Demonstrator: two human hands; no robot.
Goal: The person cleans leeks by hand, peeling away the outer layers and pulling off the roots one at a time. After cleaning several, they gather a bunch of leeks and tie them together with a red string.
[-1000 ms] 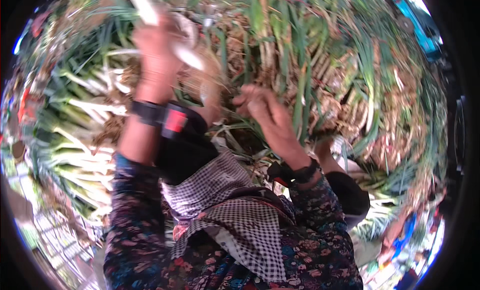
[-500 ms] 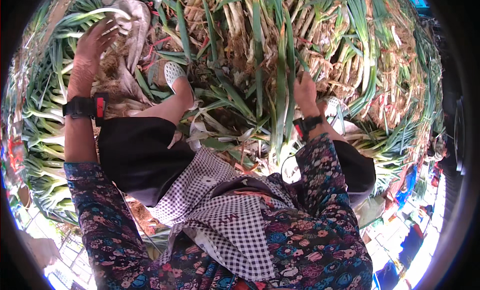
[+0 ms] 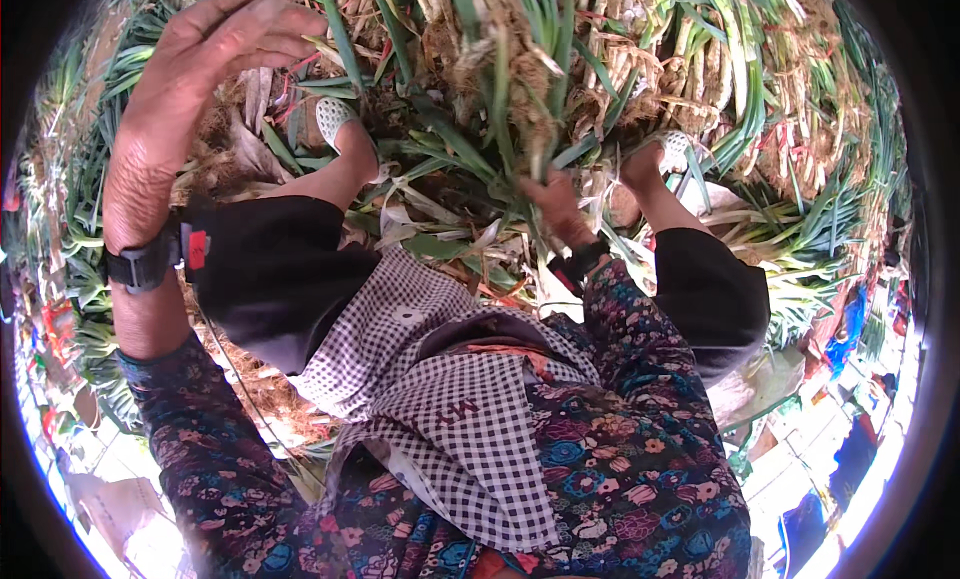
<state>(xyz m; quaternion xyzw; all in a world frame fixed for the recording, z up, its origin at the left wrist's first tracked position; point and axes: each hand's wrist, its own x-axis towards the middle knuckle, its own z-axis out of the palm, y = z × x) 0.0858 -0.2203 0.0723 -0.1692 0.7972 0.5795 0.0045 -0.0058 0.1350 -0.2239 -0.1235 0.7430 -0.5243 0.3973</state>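
My left hand (image 3: pixel 215 54) is raised at the upper left, its fingers bent but apart, with nothing seen in it. Below and beyond it lie leeks and a pale cloth (image 3: pixel 255 149). Low between my feet, my right hand (image 3: pixel 560 204) is closed round the lower end of a leek (image 3: pixel 540 144) that is blurred by motion. Long green leaves and a brown root clump overlap there, so the leek's full outline is hard to tell. The right fingertips are partly hidden.
Heaped leeks with rooty white stalks (image 3: pixel 700 89) spread across the far side. Trimmed leaves (image 3: pixel 440 249) litter the ground between my shoes (image 3: pixel 335 119). More leeks (image 3: pixel 790 269) lie at the right, near a blue item (image 3: pixel 850 324).
My left hand has come up and nearer, away from the leeks at the left. My right hand has moved left and nearer, with the leek in it. The upright leaves have shifted.
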